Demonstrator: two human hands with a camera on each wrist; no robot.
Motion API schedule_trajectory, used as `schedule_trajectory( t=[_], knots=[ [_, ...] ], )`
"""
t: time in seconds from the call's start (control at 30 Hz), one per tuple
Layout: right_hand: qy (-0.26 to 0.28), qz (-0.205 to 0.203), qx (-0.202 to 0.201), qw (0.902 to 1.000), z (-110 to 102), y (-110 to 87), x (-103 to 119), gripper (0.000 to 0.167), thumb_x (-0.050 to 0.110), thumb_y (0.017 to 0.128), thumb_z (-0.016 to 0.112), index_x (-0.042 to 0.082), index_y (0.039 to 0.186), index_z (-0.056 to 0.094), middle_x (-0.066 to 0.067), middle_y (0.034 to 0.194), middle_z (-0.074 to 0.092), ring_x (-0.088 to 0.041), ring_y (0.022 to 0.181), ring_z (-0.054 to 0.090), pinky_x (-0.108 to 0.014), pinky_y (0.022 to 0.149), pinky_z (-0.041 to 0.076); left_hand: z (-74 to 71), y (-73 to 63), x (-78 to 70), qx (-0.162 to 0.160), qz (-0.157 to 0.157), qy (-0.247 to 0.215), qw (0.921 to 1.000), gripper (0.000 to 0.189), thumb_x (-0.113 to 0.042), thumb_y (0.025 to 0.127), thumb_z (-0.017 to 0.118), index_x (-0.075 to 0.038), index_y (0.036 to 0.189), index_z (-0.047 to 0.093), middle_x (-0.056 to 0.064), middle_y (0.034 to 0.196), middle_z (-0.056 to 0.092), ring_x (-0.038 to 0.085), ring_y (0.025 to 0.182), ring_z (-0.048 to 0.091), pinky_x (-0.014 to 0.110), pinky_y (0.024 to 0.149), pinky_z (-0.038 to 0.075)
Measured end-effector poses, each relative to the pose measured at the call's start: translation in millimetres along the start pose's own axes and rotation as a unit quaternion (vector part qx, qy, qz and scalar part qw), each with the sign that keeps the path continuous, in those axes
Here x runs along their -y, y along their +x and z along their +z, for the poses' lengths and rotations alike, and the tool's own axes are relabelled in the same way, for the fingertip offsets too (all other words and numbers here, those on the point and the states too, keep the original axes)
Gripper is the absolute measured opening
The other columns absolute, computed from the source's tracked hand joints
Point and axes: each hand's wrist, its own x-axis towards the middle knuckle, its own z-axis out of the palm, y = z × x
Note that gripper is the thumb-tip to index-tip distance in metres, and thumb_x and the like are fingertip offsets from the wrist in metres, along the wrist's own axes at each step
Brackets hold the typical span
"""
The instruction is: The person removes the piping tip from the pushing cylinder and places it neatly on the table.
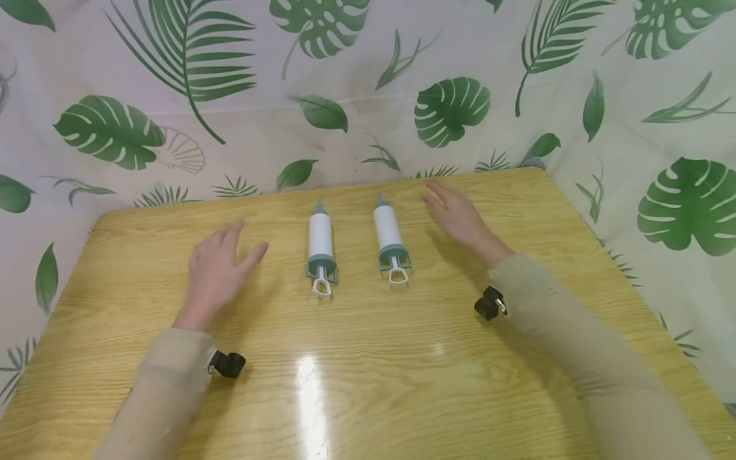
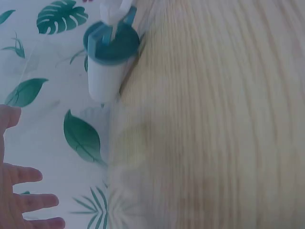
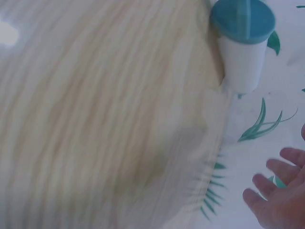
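Likely the reach, nothing held
Left hand (image 1: 216, 269) and right hand (image 1: 460, 214), fingers loose, flank left syringe (image 1: 320, 235) and right syringe (image 1: 387, 227); gripping calls for moving inward.

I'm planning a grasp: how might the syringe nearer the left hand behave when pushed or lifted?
The syringe has a round barrel, so it may start to roll, though its wider, jutting teal end would probably check that. Its straight, hard-looking body suggests stiffness. The smooth-looking surface could be slightly slippery.

Both hands (image 1: 217, 271) (image 1: 460, 220) well apart, fingers (image 1: 232, 237) loose, thumbs toward each other, sleeved forearms (image 1: 161, 383) (image 1: 575, 338) forward and inward.
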Motion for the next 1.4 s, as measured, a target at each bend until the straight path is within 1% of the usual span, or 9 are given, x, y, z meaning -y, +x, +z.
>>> schedule_trajectory(
  t=[0.1, 0.27, 0.47, 0.6, 0.77, 1.0, 1.1, 1.23, 1.4],
  knots=[
    [0.031, 0.010, 0.008, 0.9994, 4, 5.0, 9, 0.058, 0.042, 0.103, 0.033, 0.001, 0.143, 0.040, -0.021, 0.143, 0.042, -0.038, 0.133, 0.035, -0.049, 0.110, 0.026, 5.4, 1.3, -8.3, 0.004, 0.003, -0.038, 0.9993, 0.082, -0.065, 0.092, 0.038, -0.006, 0.147, 0.032, 0.023, 0.146, 0.035, 0.047, 0.131, 0.030, 0.068, 0.100, 0.021],
    [0.060, 0.020, 0.023, 0.9978, 14, 16.5, 28, 0.054, 0.043, 0.102, 0.036, 0.006, 0.140, 0.047, -0.015, 0.139, 0.049, -0.034, 0.130, 0.041, -0.047, 0.106, 0.033, 14.7, 4.6, -20.3, 0.015, 0.008, -0.103, 0.9946, 0.078, -0.059, 0.093, 0.046, -0.002, 0.145, 0.035, 0.022, 0.142, 0.040, 0.042, 0.129, 0.036, 0.060, 0.102, 0.030],
    [0.077, 0.005, 0.051, 0.9957, 29, 31.4, 60, 0.049, 0.038, 0.103, 0.039, 0.006, 0.139, 0.049, -0.013, 0.139, 0.050, -0.031, 0.128, 0.044, -0.043, 0.105, 0.036, 26.5, 6.9, -35.8, 0.048, -0.014, -0.199, 0.9788, 0.072, -0.051, 0.093, 0.054, -0.004, 0.144, 0.035, 0.022, 0.137, 0.043, 0.040, 0.119, 0.045, 0.054, 0.094, 0.041],
    [0.082, 0.003, 0.081, 0.9933, 44, 43.4, 77, 0.050, 0.041, 0.103, 0.037, 0.011, 0.141, 0.048, -0.009, 0.140, 0.050, -0.026, 0.129, 0.044, -0.039, 0.105, 0.035, 34.7, 8.7, -46.9, 0.054, -0.032, -0.234, 0.9703, 0.068, -0.046, 0.093, 0.057, -0.004, 0.143, 0.037, 0.021, 0.135, 0.044, 0.039, 0.116, 0.046, 0.052, 0.092, 0.042],
    [0.130, 0.037, 0.101, 0.9856, 63, 56.7, 90, 0.053, 0.046, 0.101, 0.038, 0.012, 0.141, 0.048, -0.007, 0.141, 0.048, -0.025, 0.131, 0.042, -0.039, 0.105, 0.036, 46.1, 13.8, -61.5, 0.061, -0.057, -0.260, 0.9621, 0.068, -0.045, 0.092, 0.059, -0.005, 0.142, 0.037, 0.023, 0.136, 0.044, 0.040, 0.117, 0.047, 0.052, 0.094, 0.042],
    [0.184, 0.086, 0.132, 0.9703, 84, 65.5, 104, 0.056, 0.047, 0.101, 0.038, 0.013, 0.145, 0.042, -0.010, 0.142, 0.047, -0.026, 0.125, 0.047, -0.042, 0.103, 0.038, 60.9, 21.2, -77.2, 0.037, -0.078, -0.245, 0.9656, 0.072, -0.046, 0.090, 0.061, -0.004, 0.142, 0.036, 0.024, 0.132, 0.045, 0.037, 0.118, 0.047, 0.049, 0.095, 0.042],
    [0.180, 0.085, 0.138, 0.9702, 91, 66.9, 109, 0.053, 0.043, 0.102, 0.037, 0.010, 0.144, 0.042, -0.012, 0.140, 0.047, -0.028, 0.120, 0.050, -0.042, 0.099, 0.042, 66.0, 23.5, -81.6, 0.035, -0.083, -0.238, 0.9672, 0.073, -0.046, 0.088, 0.063, -0.004, 0.142, 0.035, 0.023, 0.129, 0.047, 0.035, 0.116, 0.048, 0.048, 0.091, 0.044],
    [0.159, 0.071, 0.147, 0.9737, 101, 69.7, 113, 0.049, 0.038, 0.104, 0.035, 0.008, 0.141, 0.045, -0.012, 0.142, 0.046, -0.029, 0.126, 0.046, -0.041, 0.102, 0.039, 72.8, 25.7, -86.1, 0.036, -0.086, -0.218, 0.9715, 0.074, -0.046, 0.087, 0.064, -0.005, 0.142, 0.035, 0.022, 0.122, 0.049, 0.033, 0.106, 0.051, 0.045, 0.083, 0.047],
    [0.175, 0.072, 0.159, 0.9690, 108, 68.0, 117, 0.050, 0.037, 0.104, 0.035, 0.007, 0.142, 0.044, -0.012, 0.144, 0.044, -0.028, 0.132, 0.040, -0.039, 0.103, 0.038, 79.6, 26.9, -88.6, 0.036, -0.085, -0.198, 0.9758, 0.076, -0.042, 0.086, 0.067, -0.004, 0.143, 0.033, 0.022, 0.119, 0.049, 0.033, 0.099, 0.053, 0.044, 0.077, 0.049]
  ],
)
